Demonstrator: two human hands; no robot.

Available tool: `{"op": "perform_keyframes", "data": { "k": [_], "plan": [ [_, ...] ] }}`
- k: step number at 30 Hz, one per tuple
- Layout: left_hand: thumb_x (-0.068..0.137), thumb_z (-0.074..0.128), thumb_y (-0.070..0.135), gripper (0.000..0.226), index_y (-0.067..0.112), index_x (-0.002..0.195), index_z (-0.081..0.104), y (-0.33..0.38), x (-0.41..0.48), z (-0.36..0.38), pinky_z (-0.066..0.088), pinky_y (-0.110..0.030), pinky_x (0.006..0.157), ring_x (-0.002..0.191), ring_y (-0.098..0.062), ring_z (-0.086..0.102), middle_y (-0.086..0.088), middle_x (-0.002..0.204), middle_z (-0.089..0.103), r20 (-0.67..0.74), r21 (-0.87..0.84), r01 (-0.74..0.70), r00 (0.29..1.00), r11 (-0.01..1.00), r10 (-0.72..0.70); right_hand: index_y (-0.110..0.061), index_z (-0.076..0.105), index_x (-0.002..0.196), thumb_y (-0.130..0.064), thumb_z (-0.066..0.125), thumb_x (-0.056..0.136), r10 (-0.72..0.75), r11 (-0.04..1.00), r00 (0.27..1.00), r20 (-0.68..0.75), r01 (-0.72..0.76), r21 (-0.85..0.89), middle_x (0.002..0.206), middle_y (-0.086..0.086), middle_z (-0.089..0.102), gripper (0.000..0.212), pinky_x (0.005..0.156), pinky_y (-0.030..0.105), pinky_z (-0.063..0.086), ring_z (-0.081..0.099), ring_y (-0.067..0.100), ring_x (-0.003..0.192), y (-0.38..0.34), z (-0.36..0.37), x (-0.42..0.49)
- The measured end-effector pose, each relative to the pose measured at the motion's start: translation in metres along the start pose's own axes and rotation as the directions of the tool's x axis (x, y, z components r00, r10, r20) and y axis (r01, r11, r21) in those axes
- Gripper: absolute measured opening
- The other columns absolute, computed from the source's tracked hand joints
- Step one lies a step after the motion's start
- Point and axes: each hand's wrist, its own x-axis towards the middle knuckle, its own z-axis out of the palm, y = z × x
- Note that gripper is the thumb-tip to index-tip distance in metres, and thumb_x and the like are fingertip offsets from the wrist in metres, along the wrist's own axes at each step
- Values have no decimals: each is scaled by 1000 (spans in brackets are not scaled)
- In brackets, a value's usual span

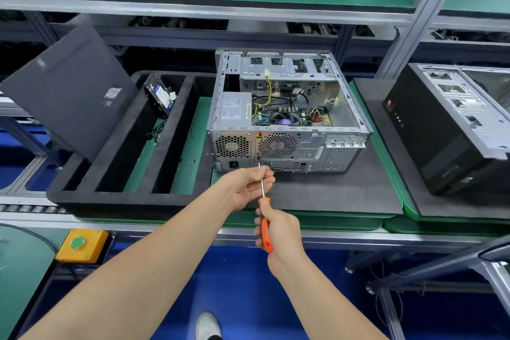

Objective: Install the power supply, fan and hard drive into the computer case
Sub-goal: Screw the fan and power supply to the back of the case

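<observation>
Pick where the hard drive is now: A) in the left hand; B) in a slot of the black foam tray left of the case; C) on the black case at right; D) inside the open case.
B: the hard drive leans in the foam tray, outside the computer case.

Computer case (335, 146) bare matt metal; screwdriver (266, 232) glossy orange plastic handle, metal shaft; tray (116, 201) black foam.
</observation>
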Motion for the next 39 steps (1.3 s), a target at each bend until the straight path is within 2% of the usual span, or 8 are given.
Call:
{"op": "perform_keyframes", "data": {
  "k": [5,12,16,20,26,28,32,39],
  "plan": [
    [98,64,10,6,6,96,67,4,3,-1,59,-23,55,62,-10,73,-4,70,75,-51,52,9,999,999,-6,-11,79,87,-54,46,107,221,923,951,215,-276,268,67,-1,62,57,43,23,39,47,12,48,-3,6,-5],
    [97,69,21,24,-2,104,69,11,-9,4,62,-29,60,69,-18,76,-13,88,76,-64,267,-15,997,964,33,-14,58,83,-59,63,93,-208,946,972,-109,171,-276,76,3,61,46,57,35,41,47,18,62,9,7,-7],
    [100,50,58,60,6,82,74,67,-36,11,57,-24,50,57,-19,74,-6,64,74,128,911,-237,940,337,316,-16,50,76,-57,57,97,-314,891,945,-94,259,-373,67,-2,57,46,55,31,39,48,16,59,10,8,-9],
    [102,39,50,52,13,75,64,128,-29,41,49,-34,60,63,-20,62,-3,65,66,473,865,-427,516,-264,714,-23,52,92,-48,56,100,-423,811,905,-46,356,-464,74,-6,60,26,55,31,41,54,14,65,11,8,-8],
    [99,8,70,87,10,133,61,129,21,69,39,-42,104,134,-32,50,-13,143,57,372,829,-240,911,-505,178,-23,42,94,-39,52,104,-564,650,825,-26,424,-630,81,-5,60,22,53,28,36,57,12,71,11,10,-10],
    [96,2,73,92,13,137,59,128,30,68,38,-44,108,136,-32,49,-12,148,54,408,773,-230,894,-592,185,-23,40,96,-38,53,104,-581,636,813,-30,431,-640,81,-7,59,21,55,32,40,58,12,70,11,10,-10],
    [102,8,60,68,16,64,44,126,38,63,34,-32,60,70,-27,56,-6,69,58,549,717,-315,805,-622,225,-23,35,96,-38,51,105,-604,591,796,-30,423,-686,79,-7,56,23,58,39,46,58,18,68,13,13,-13],
    [102,9,60,69,17,57,36,125,44,62,28,-30,55,55,-21,47,-1,54,47,573,708,-323,783,-628,244,-23,33,95,-38,51,105,-627,569,776,-66,398,-720,78,-6,55,25,60,42,50,58,21,66,11,19,-17]
  ]
}}
